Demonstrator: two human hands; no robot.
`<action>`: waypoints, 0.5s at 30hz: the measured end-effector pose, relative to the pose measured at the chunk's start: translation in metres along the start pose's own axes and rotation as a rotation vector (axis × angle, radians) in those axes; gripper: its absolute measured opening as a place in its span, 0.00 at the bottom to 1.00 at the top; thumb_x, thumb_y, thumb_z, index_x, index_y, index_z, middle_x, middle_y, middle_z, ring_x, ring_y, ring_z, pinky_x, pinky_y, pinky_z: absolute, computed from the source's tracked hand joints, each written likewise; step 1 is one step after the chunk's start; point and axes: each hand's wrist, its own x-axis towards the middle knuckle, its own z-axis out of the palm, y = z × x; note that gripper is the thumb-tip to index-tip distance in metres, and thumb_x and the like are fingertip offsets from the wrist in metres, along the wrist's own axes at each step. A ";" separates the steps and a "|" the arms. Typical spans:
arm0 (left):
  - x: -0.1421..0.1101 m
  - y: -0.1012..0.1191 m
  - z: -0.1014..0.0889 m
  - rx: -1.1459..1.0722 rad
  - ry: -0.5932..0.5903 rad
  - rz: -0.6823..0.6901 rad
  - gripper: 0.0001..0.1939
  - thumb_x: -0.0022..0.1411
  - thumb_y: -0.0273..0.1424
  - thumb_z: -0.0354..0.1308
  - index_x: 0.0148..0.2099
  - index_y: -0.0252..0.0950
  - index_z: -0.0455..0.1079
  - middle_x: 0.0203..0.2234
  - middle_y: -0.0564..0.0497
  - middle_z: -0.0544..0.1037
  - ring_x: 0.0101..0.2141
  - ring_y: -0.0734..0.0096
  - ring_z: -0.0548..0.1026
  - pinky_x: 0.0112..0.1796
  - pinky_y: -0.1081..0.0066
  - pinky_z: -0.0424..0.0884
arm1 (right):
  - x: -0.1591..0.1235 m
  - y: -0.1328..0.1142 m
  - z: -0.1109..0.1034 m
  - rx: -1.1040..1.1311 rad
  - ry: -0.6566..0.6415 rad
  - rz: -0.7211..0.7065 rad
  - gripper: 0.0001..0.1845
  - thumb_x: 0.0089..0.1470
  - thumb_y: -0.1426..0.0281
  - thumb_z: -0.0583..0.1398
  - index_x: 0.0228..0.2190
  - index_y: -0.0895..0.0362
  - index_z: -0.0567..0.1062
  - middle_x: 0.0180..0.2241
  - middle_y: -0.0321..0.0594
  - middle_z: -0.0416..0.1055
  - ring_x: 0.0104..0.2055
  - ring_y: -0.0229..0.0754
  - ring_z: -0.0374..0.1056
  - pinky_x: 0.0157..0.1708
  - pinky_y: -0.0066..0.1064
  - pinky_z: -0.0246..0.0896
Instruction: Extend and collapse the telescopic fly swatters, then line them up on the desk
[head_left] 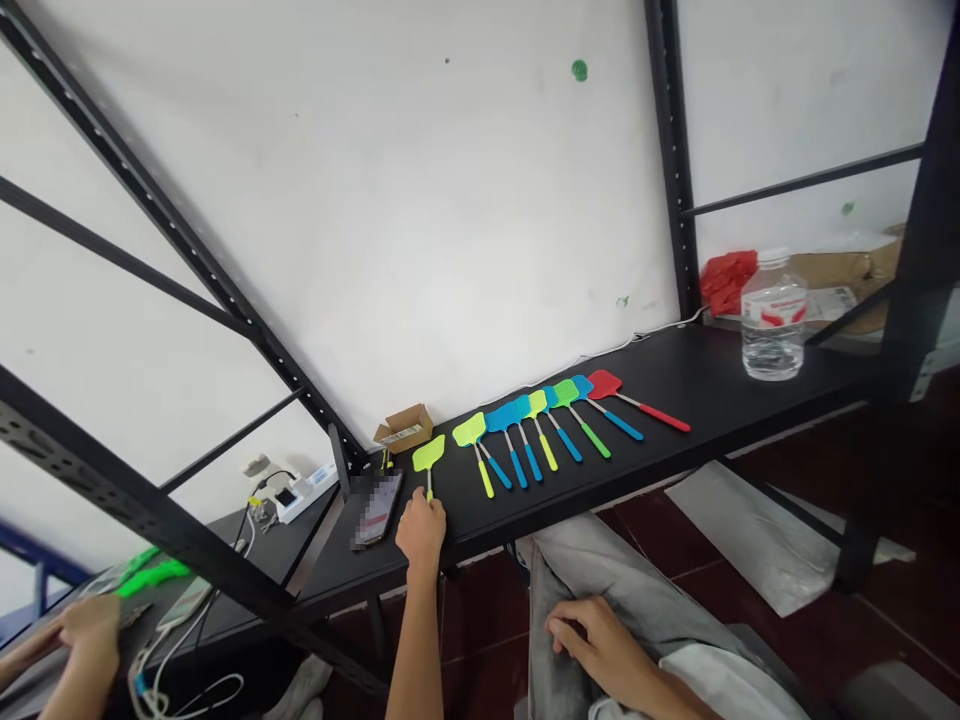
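My left hand (pixel 421 525) is closed around the handle of a yellow fly swatter (pixel 429 453), whose head lies toward the wall on the black shelf (pixel 660 375). To its right several more swatters lie in an overlapping row. Among them are a yellow swatter (pixel 470 429), a blue swatter (pixel 504 418), a green swatter (pixel 566 393) and, at the right end, a red swatter (pixel 604 383). Over my lap rests my right hand (pixel 596 640), its fingers curled and no object visible in them.
A phone (pixel 379 508) and a small cardboard box (pixel 405 428) are left of the held swatter. At the right stands a water bottle (pixel 774 320). Black metal posts frame the shelf. Another person's hand (pixel 90 630) holds something bright green beside a power strip (pixel 307 492).
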 end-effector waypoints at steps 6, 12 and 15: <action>-0.012 0.005 0.004 -0.344 0.085 0.041 0.25 0.66 0.33 0.43 0.61 0.32 0.65 0.40 0.38 0.79 0.39 0.55 0.76 0.37 0.65 0.66 | 0.004 0.009 0.002 0.133 -0.005 0.050 0.20 0.61 0.56 0.54 0.29 0.53 0.80 0.25 0.40 0.76 0.26 0.44 0.70 0.28 0.33 0.59; -0.040 0.047 -0.007 -1.113 -0.129 0.329 0.24 0.65 0.36 0.46 0.59 0.32 0.64 0.25 0.54 0.68 0.22 0.74 0.64 0.26 0.74 0.61 | 0.075 -0.028 -0.031 0.423 0.120 0.001 0.23 0.58 0.51 0.57 0.39 0.56 0.79 0.32 0.44 0.77 0.28 0.42 0.69 0.27 0.32 0.61; -0.058 0.076 -0.013 -1.339 -0.291 0.407 0.19 0.64 0.34 0.48 0.54 0.33 0.66 0.25 0.56 0.66 0.22 0.77 0.63 0.25 0.75 0.61 | 0.130 -0.065 -0.058 0.562 0.242 -0.009 0.24 0.54 0.51 0.61 0.44 0.55 0.78 0.43 0.47 0.77 0.38 0.45 0.73 0.33 0.33 0.66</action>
